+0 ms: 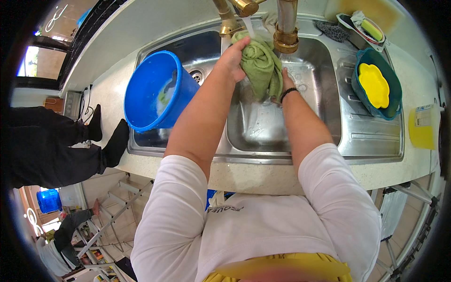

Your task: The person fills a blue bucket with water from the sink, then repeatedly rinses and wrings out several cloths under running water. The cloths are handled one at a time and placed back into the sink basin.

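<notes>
A wet green cloth [260, 65], bunched and twisted, hangs over the right basin of a stainless steel double sink [246, 155]. My left hand [232, 58] grips its upper left side, thumb on top, just below the brass tap [245, 7]. Water [249, 25] runs from this tap onto the cloth. My right hand [288, 81], with a black beaded bracelet [289, 92] at the wrist, holds the cloth's lower right side. Most of its fingers are hidden behind the fabric. Below, the basin floor [260, 130] is wet.
A blue bucket [148, 91] with sudsy water stands tilted over the left basin. On the drainboard sit a teal basin [357, 91] holding a yellow flower-shaped item [374, 85] and a grey scrubber [333, 31]. Someone's black-socked foot [116, 146] rests on the counter; another person stands near a ladder [109, 218].
</notes>
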Demonstrator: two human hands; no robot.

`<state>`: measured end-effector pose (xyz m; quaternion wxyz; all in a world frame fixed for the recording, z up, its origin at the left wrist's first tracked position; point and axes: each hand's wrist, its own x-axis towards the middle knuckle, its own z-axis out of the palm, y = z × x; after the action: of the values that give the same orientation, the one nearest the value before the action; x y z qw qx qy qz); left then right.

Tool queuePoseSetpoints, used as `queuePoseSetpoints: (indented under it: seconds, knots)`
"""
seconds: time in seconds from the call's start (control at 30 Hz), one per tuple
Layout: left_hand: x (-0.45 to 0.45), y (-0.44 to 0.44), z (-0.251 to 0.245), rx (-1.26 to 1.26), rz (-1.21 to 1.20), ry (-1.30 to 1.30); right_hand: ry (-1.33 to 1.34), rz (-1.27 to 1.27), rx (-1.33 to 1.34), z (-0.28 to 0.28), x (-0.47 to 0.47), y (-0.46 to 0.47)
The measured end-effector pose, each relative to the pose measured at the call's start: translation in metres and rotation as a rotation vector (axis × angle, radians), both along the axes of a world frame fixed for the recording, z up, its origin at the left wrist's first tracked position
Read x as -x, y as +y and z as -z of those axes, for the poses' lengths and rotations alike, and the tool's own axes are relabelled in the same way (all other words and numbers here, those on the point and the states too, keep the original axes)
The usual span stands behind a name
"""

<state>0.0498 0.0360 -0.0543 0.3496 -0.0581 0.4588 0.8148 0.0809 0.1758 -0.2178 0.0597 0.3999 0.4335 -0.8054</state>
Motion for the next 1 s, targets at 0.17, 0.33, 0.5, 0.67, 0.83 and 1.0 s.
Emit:
queuePoseSetpoints:
  seconds: [0.17,0.33,0.5,0.67,0.83,1.0]
  knots:
    - [0.006,-0.012,0.035,0.117,-0.133,-0.153,0.392,0.127,0.562,-0.048,0.009,-0.035]
    - [0.018,-0.012,0.082,-0.146,-0.128,-0.057,0.704,-0.071,-0.725,-0.114,-0.009,-0.079]
    - [0.012,0.001,0.084,-0.350,-0.031,0.022,0.629,-0.065,-1.654,-0.105,-0.003,-0.077]
    - [0.004,0.020,0.075,-0.064,-0.288,-0.112,0.410,0.050,-0.760,-0.101,0.025,-0.039]
    - [0.017,-0.001,0.077,-0.273,-0.234,-0.034,0.536,-0.061,-1.042,-0.116,0.002,-0.073]
    - [0.003,-0.003,0.060,-0.129,-0.153,-0.105,0.538,-0.157,-1.217,-0.110,0.016,-0.047]
